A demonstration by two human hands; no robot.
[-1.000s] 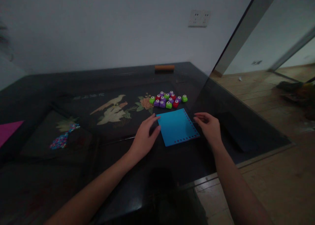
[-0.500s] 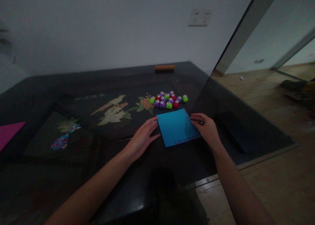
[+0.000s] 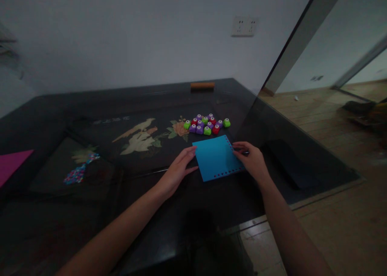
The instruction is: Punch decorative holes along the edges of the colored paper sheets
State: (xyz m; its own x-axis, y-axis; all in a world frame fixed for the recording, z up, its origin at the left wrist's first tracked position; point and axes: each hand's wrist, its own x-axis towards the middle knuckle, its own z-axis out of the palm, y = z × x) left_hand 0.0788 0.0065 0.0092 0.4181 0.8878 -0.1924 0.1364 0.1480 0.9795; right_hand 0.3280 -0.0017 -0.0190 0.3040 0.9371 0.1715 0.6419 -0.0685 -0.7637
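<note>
A blue sheet of paper (image 3: 213,159) lies on the dark table, with small punched holes along its right and lower edges. My left hand (image 3: 181,167) is at the paper's left edge, fingers stretched out and thumb apart, fingertips touching the edge. At the right edge, my right hand (image 3: 250,159) has its thumb and fingers closed on the paper's rim and covers the lower right corner. Just beyond the paper stands a cluster of small craft punches (image 3: 200,129) in green, purple and red with white tops.
A brown cylinder (image 3: 202,85) lies near the table's back edge by the wall. On the left are a pile of small coloured bits (image 3: 75,174) and a pink sheet (image 3: 13,165). A dark flat object (image 3: 290,163) lies right of my right hand. The tabletop (image 3: 163,98) carries a bird-and-flower picture.
The view has tilted slightly, so the scene sits a little lower. My right hand has shifted slightly along the paper's right edge; my left hand stays at the left edge.
</note>
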